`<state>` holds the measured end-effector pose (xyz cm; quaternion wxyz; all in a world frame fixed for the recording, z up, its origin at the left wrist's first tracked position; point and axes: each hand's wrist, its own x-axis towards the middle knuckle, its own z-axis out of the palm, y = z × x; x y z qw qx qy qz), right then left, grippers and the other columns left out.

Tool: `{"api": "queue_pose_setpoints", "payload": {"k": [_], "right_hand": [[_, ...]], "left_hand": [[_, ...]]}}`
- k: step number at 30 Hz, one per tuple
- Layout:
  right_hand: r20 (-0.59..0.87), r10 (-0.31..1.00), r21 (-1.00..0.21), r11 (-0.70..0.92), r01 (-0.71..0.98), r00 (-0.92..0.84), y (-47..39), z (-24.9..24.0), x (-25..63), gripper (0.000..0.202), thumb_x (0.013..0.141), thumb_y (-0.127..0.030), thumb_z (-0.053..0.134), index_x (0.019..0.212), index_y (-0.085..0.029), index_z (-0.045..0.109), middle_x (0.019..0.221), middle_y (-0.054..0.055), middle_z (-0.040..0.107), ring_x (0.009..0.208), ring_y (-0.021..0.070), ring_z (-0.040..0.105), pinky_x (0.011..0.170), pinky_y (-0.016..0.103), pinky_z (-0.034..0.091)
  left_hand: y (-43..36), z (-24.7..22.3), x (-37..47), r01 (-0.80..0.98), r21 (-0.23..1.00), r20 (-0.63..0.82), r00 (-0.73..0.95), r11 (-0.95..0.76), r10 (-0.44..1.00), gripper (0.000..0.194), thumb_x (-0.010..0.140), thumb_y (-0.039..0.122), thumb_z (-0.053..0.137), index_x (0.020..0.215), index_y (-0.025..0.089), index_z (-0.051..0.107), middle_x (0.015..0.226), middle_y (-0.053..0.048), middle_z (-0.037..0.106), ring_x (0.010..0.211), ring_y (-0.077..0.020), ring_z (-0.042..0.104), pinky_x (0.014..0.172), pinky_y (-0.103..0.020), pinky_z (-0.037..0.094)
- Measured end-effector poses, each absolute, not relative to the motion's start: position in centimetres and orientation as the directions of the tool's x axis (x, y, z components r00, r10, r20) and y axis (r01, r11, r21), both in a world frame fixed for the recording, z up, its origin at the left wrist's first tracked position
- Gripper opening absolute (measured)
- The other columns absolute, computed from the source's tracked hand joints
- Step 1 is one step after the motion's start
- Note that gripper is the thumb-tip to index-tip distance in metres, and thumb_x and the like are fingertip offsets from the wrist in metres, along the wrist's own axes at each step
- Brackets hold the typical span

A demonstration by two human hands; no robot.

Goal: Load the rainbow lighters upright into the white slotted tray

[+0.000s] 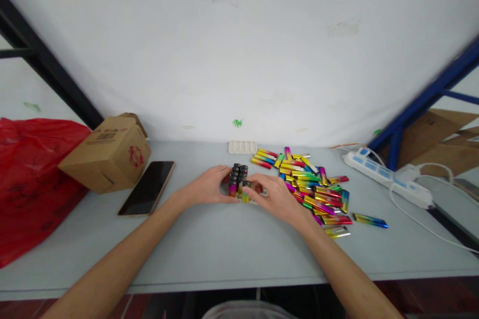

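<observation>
Several lighters (233,188) with black tops and shiny coloured bodies stand upright in two close rows in front of me. My left hand (212,185) curves around their left side, its thumb at the front and its fingers towards the back. On the right, my right hand (275,194) pinches a yellow-green lighter (245,195) upright at the front of the right row. A pale tray edge shows under the group, mostly covered by my hands and the lighters. Beyond my right hand lies a loose pile of metallic multicoloured lighters (305,177).
A white tray with holes (242,147) rests against the wall. To the left are a dark-screened phone (147,188), a cardboard box (108,154) and a red plastic bag (35,179). A white power strip (387,178) with cables lies at the right, near a blue metal frame (394,149).
</observation>
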<state>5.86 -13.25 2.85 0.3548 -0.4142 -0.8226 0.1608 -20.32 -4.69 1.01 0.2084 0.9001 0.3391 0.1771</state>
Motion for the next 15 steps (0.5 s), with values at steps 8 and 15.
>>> {"api": "queue_pose_setpoints", "payload": {"k": [8,15], "right_hand": [[0.458,0.763,-0.443,0.641,0.626,-0.456,-13.01,1.65,5.91,0.021,0.116,-0.037,0.070,0.126,-0.020,0.076,0.110,0.011,0.087,0.090,0.0246,0.082,0.080,0.033,0.059],[0.359,0.789,-0.395,0.613,0.685,-0.499,-13.11,2.37,5.95,0.022,0.117,-0.041,0.070,0.126,-0.022,0.077,0.106,0.008,0.088,0.089,0.0233,0.082,0.075,0.030,0.051]], "left_hand": [[-4.64,1.02,-20.16,0.527,0.507,0.174,0.713,-0.682,0.680,0.061,0.079,0.065,0.095,0.113,0.022,0.070,0.117,-0.011,0.078,0.110,-0.0363,0.074,0.101,-0.046,0.058],[-4.70,1.03,-20.19,0.545,0.492,0.162,0.708,-0.678,0.687,0.060,0.081,0.070,0.091,0.111,0.023,0.069,0.115,-0.010,0.077,0.108,-0.0346,0.074,0.100,-0.045,0.059]]}}
